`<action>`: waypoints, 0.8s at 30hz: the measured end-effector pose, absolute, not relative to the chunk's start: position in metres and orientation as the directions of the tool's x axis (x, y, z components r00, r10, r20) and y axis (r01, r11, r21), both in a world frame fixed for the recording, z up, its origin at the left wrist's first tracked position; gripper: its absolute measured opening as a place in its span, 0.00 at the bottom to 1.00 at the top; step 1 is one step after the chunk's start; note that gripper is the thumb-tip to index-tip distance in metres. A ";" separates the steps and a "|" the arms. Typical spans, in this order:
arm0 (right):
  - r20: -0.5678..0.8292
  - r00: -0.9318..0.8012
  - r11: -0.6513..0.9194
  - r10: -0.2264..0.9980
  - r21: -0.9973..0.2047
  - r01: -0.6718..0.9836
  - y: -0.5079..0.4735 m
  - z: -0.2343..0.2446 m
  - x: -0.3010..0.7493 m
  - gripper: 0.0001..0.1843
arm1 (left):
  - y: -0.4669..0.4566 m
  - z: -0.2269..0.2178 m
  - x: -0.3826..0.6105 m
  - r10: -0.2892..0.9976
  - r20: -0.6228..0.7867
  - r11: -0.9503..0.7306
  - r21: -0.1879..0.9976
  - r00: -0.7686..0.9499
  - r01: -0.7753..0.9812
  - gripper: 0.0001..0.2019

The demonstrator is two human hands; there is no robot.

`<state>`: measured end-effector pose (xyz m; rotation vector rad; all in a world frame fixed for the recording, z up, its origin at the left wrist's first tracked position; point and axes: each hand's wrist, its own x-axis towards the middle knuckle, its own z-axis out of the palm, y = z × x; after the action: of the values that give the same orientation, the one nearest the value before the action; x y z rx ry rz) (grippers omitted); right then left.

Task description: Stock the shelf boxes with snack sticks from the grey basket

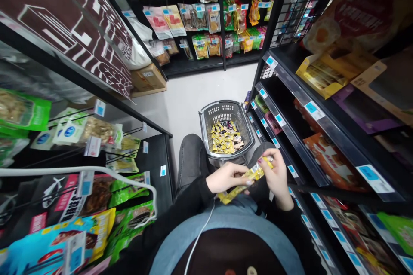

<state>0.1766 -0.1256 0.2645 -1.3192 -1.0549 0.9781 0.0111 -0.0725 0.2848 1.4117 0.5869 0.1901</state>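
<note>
Closest of all, a dark brown garment with round buttons (251,270) is edged by a curved band of soft, faded-blue fabric (206,225), and a thin white cable (200,232) trails down across both. Just beyond, over the lap, the bare left hand (226,177) and bare right hand (276,175) are both clamped on a slim yellow packet of glossy, creased film (229,195), slanting with its lower end towards the wearer; the left fingers close around its middle, while the right thumb and fingers pinch its upper part. Whether it is a single piece I cannot tell. Dark grey trousers of matte cloth (192,152) show rounded knees, and past them a grey plastic basket with slotted walls and rounded corners (202,125) stands on the smooth, pale floor (183,105), holding a loose heap of small, shiny yellow packets (226,137). To the left, a smooth white curved tube (129,174) crosses in front of crinkly plastic bags; to the right, black shelves carry flat price tags and a yellow open-topped cardboard box (318,75). Farther off sit a brown cardboard carton (150,78) and a black rack (196,68) hung with puffy, multicoloured plastic pouches (174,20).
</note>
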 end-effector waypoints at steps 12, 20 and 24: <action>-0.020 0.138 -0.015 0.990 -0.999 -0.033 -0.076 0.249 0.210 0.12 | -0.073 0.258 -0.007 0.210 -0.398 0.665 0.728 0.893 0.168 0.23; -0.251 0.173 -0.208 0.952 -0.950 -0.231 -0.058 0.187 0.217 0.14 | -0.087 0.219 -0.020 0.195 -0.364 0.712 0.691 0.911 0.124 0.39; -0.232 0.345 -0.215 0.909 -0.973 -0.088 -0.034 0.141 0.216 0.14 | -0.080 0.186 -0.041 0.516 -0.563 0.404 0.825 0.645 0.396 0.22</action>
<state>0.2164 -0.0340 0.1407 -1.4861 -0.7852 1.1154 -0.0411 -0.0795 0.1855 1.2007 0.9242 0.0914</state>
